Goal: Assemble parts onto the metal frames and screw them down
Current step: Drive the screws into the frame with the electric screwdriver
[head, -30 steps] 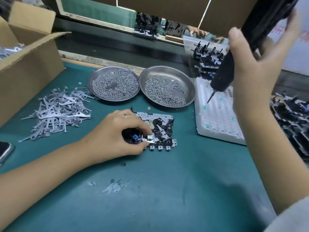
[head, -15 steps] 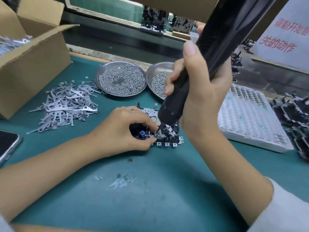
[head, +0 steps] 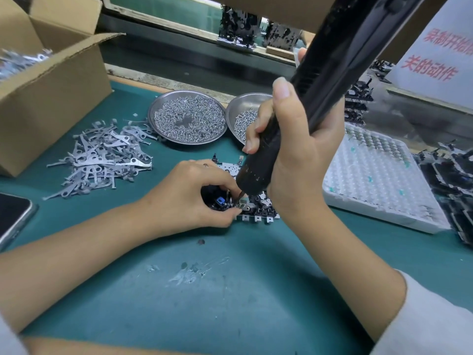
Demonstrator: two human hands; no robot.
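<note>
Head view, two steel dishes (head: 187, 139) of screws (head: 189, 119), cardboard box (head: 51, 98) of metal parts (head: 23, 61)

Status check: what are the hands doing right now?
Right hand grips screwdriver, tip on frame. Left hand pinches part there. Nothing in the way.

- The electric screwdriver (head: 302, 119) ran out past the top edge; its bit tip was too small to make out.
- The right hand (head: 294, 160) hid part of the metal frame (head: 256, 211) and the second screw dish (head: 243, 111).
- The phone (head: 12, 216) was cut off at the left.
</note>
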